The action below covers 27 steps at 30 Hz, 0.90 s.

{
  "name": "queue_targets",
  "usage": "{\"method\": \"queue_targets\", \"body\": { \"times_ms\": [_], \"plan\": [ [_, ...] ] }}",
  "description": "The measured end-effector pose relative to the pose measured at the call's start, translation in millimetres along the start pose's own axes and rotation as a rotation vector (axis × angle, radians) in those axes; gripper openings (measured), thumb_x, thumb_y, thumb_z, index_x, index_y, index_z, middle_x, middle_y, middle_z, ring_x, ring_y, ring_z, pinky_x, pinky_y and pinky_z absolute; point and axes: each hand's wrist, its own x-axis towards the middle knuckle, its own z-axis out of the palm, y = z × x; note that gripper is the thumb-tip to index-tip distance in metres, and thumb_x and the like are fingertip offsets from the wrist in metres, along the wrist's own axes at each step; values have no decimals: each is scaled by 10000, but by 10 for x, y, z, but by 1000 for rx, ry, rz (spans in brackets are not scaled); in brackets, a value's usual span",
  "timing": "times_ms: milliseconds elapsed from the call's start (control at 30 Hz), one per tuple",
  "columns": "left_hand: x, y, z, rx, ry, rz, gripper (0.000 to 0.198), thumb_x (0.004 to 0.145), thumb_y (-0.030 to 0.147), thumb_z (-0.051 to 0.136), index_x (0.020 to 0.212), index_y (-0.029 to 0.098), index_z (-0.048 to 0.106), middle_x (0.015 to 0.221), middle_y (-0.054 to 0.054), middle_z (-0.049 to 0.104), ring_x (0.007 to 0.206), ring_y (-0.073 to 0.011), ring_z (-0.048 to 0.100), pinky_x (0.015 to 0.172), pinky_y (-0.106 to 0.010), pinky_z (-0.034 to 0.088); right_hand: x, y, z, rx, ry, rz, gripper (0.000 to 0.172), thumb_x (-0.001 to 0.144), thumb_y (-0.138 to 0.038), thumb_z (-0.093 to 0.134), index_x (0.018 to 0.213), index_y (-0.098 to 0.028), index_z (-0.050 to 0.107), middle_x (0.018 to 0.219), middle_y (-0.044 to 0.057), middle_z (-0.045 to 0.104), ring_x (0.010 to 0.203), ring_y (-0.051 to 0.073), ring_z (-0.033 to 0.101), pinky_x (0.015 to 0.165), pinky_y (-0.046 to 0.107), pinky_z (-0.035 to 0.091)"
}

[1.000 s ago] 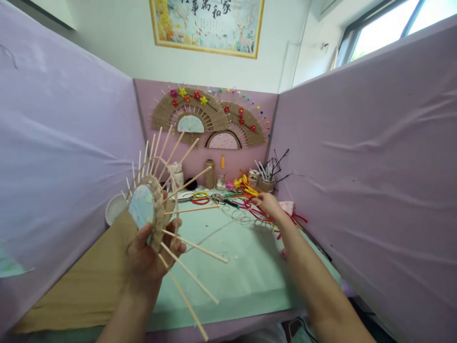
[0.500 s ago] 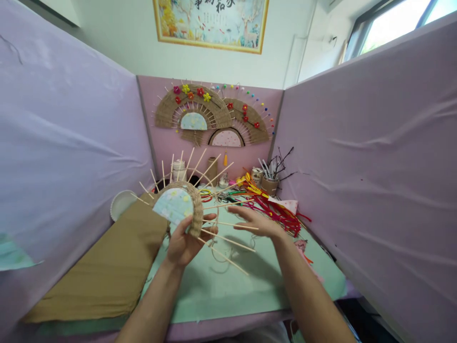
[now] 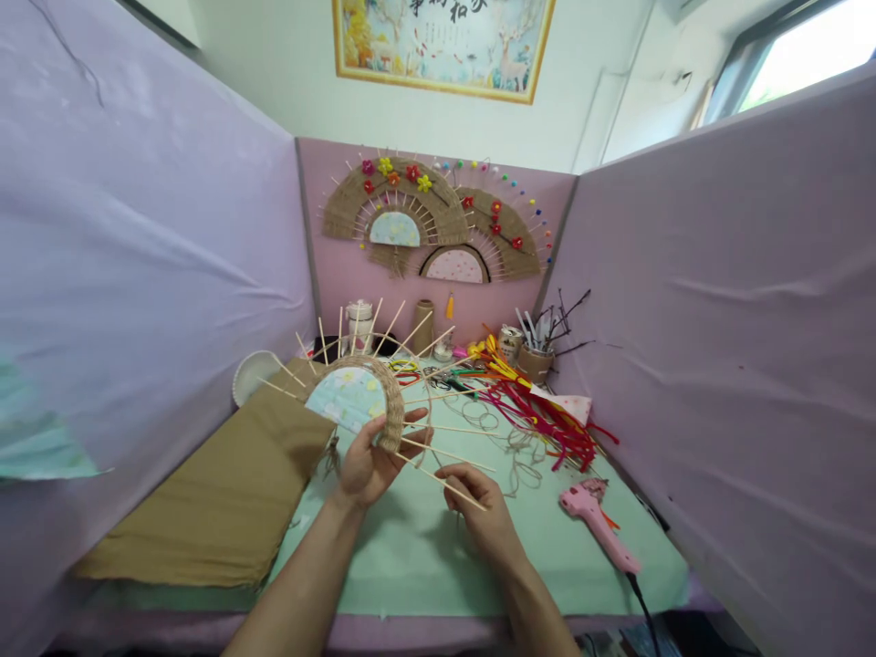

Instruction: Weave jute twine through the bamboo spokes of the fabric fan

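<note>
My left hand (image 3: 364, 467) grips the lower right end of a half-round fan frame (image 3: 348, 398), thumb on the front and fingers behind. The fan has a pale blue floral centre, a woven twine band (image 3: 394, 411) around its curve, and several thin wooden sticks fanning outward. Close to the lowest stick, my right hand (image 3: 483, 511) is closed in a pinch on a strand of twine (image 3: 436, 456). That stick crosses in front of its fingers. Loose twine (image 3: 526, 467) lies in loops on the green table cover behind.
A pink glue gun (image 3: 599, 525) lies at the right with its cord over the edge. Red and yellow pipe cleaners (image 3: 554, 424) are heaped behind it. Brown cloth (image 3: 219, 493) covers the left side. Finished fans (image 3: 393, 196) hang on the back panel.
My right hand has come down and toward me from beside the sticks, and its spread fingers have closed on the twine. My left hand keeps hold of the fan. The view has shifted.
</note>
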Motion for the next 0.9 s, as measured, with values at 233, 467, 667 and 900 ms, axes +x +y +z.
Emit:
{"method": "queue_targets", "body": {
  "times_ms": [233,467,667,900],
  "plan": [
    [-45,-99,33,-94,-151,-62,379,864,309,450,1101,107,665,1232,-112,635,1066,-291,618,1025,-500,387,-119,-2,5,-161,-94,-70,250,832,-396,562,822,-197,713,595,-11,522,599,138,467,589,251,375],
    [-24,-98,7,-78,-186,-70,414,886,305,408,1152,89,640,1252,-122,619,1067,-275,615,1055,-496,346,-124,-23,-158,-153,-70,-35,247,813,-402,596,779,-182,701,598,-13,535,577,121,468,559,235,373],
    [-25,-95,26,13,-207,-72,413,877,285,420,1153,74,643,1244,-134,622,1080,-297,610,1064,-500,330,-125,-80,-528,114,137,72,317,744,-449,664,638,-170,556,509,-44,437,463,78,340,451,216,250],
    [-7,-114,38,15,-147,-9,383,885,269,430,1143,88,648,1305,-130,578,1080,-301,609,1054,-508,348,-270,-259,-623,-134,177,-36,257,806,-424,612,718,-182,619,565,-28,475,528,103,400,495,227,304]
  ]
}}
